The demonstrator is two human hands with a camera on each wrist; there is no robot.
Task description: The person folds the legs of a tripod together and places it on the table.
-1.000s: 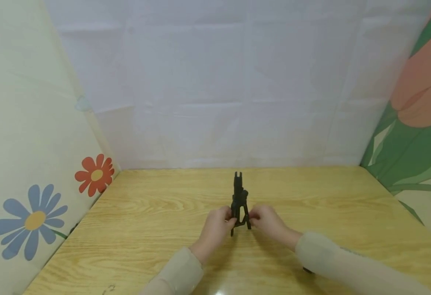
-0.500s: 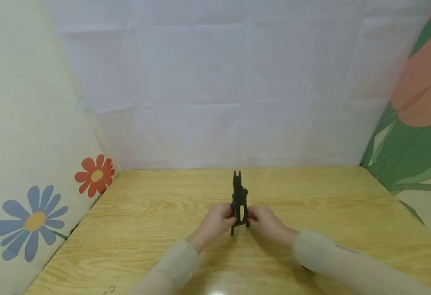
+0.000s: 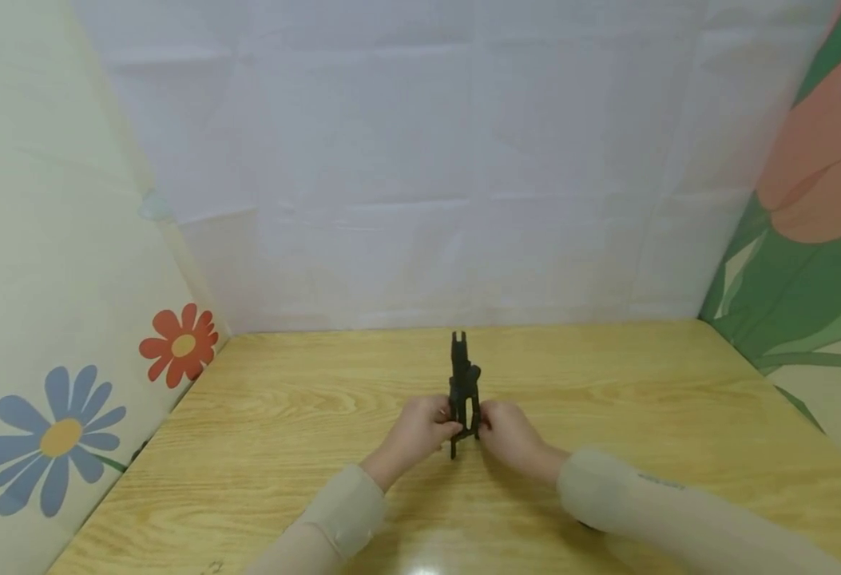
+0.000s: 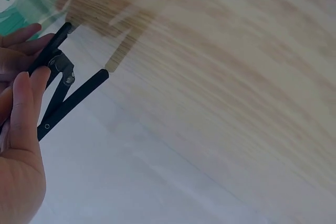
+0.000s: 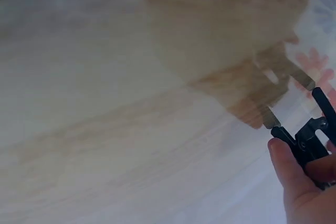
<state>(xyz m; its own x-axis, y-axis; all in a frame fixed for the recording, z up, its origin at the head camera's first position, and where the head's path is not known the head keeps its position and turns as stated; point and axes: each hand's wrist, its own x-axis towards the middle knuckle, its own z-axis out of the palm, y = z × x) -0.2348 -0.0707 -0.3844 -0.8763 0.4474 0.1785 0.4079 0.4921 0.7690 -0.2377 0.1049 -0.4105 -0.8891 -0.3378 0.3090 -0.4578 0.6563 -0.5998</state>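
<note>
A black folding stand [image 3: 465, 379] with a forked top and splayed legs stands upright on the table in the head view. My left hand [image 3: 420, 427] pinches its left leg between thumb and fingers. On the other side, my right hand [image 3: 509, 435] grips the right leg. The left wrist view shows two legs of the stand [image 4: 76, 103] joined by a hinged brace, beside the fingers of the left hand [image 4: 23, 166]. In the right wrist view the thumb of the right hand [image 5: 310, 198] lies along one leg, near its foot.
The wood-grain table [image 3: 305, 383] is glossy and reflects the legs. A white sheet [image 3: 391, 160] hangs behind it, with flower-printed panels [image 3: 61, 435] at the sides. A small dark thing [image 3: 587, 525] is partly hidden under the right sleeve.
My right hand has moved left with the right leg, and the gap between the stand's legs has narrowed. The left hand stays on its leg. The head view has shifted slightly.
</note>
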